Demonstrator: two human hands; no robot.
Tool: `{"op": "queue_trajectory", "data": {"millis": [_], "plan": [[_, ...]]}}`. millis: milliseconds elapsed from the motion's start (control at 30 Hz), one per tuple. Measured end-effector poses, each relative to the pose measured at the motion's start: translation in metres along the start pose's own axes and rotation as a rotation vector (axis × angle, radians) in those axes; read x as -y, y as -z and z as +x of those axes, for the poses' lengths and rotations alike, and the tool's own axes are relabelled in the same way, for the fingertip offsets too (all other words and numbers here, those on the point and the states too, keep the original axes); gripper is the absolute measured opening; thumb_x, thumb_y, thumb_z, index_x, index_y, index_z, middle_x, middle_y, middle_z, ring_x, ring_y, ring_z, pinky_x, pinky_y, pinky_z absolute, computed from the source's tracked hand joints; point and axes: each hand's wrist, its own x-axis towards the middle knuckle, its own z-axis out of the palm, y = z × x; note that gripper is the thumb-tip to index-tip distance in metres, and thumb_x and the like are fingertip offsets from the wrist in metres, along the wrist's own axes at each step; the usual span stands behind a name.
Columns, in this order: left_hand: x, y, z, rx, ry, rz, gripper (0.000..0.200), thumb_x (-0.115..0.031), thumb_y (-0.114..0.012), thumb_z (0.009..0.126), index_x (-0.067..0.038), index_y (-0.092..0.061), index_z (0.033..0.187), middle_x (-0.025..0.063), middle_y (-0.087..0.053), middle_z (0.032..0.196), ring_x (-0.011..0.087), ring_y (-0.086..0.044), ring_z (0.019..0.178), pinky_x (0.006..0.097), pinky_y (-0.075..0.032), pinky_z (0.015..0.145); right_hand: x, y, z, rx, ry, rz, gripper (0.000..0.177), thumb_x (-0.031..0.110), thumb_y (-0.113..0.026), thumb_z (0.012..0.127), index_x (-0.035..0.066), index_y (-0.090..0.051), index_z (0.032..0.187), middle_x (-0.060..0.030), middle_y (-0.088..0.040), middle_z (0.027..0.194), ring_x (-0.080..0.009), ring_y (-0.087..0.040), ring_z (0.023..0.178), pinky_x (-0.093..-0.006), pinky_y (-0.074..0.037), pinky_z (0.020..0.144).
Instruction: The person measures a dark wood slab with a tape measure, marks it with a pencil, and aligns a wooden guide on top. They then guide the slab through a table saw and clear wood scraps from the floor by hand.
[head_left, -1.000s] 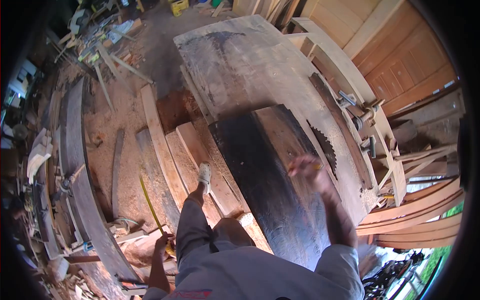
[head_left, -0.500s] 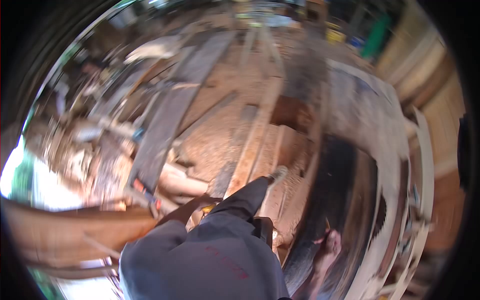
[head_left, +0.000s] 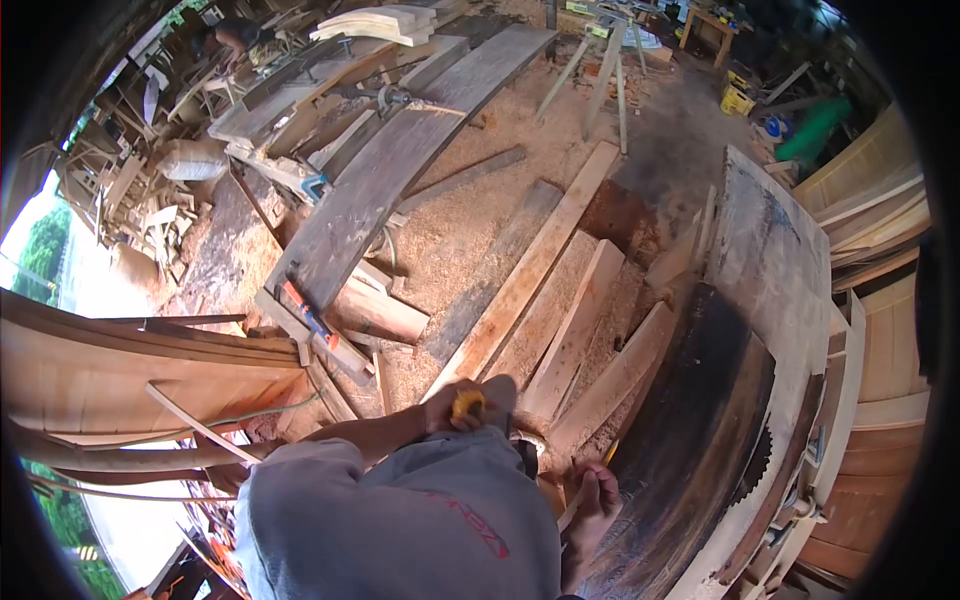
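My left hand (head_left: 440,408) is closed around a yellow tape measure (head_left: 467,408), held in front of my grey shirt (head_left: 400,510). At the right of my body, my right hand (head_left: 597,492) pinches a thin pencil (head_left: 611,452), its yellow end pointing up. That hand is beside the edge of a wide dark wooden slab (head_left: 690,400). Beyond both hands, a long narrow board (head_left: 530,265) stretches away over the sawdust, with shorter light planks (head_left: 580,325) on its right.
On the left, a long dark plank (head_left: 400,170) carries a power tool (head_left: 392,98). An orange-and-blue tool (head_left: 310,315) lies near its close end. A toothed saw blade (head_left: 755,470) runs along the slab's right edge. A person (head_left: 235,40) bends over at the far left.
The view has steadied and shifted. My right hand with the pencil has come left, closer to my body, off the dark slab. My left hand with the tape measure now shows more fully.
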Motion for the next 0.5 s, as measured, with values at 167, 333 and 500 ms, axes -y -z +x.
{"op": "queue_trajectory", "data": {"millis": [167, 333, 500], "plan": [[0.0, 0.121, 0.025, -0.381, -0.074, 0.15, 0.053, -0.042, -0.062, 0.083, 0.007, -0.054, 0.103, 0.0137, -0.057, 0.076, 0.0154, -0.048, 0.047, 0.0202, -0.04, 0.037, -0.006, 0.019, -0.026, -0.107, -0.074, -0.27, 0.014, 0.004, -0.056, 0.091, -0.003, -0.065, 0.098, -0.0051, -0.064, 0.081, -0.0105, -0.057, 0.074, -0.0238, -0.046, 0.067], [0.045, 0.206, -0.01, -0.186, 0.006, -0.254, 0.057, -0.047, -0.062, 0.082, 0.007, -0.055, 0.099, 0.0125, -0.057, 0.068, 0.0162, -0.051, 0.047, 0.0252, -0.047, 0.043, -0.022, -0.016, -0.045, -0.188, -0.134, -0.321, 0.018, 0.01, -0.053, 0.092, -0.003, -0.064, 0.096, -0.0036, -0.06, 0.077, -0.0115, -0.053, 0.07, -0.0232, -0.045, 0.066], [0.045, 0.222, -0.047, -0.839, -0.222, 0.377, 0.039, -0.042, -0.064, 0.084, -0.003, -0.064, 0.086, 0.0076, -0.058, 0.067, 0.0163, -0.051, 0.048, 0.0261, -0.042, 0.04, -0.045, -0.065, -0.071, 0.127, -0.23, -0.52, 0.019, 0.007, -0.053, 0.092, -0.004, -0.064, 0.102, -0.0077, -0.064, 0.083, -0.0156, -0.061, 0.076, -0.027, -0.05, 0.069]]}}
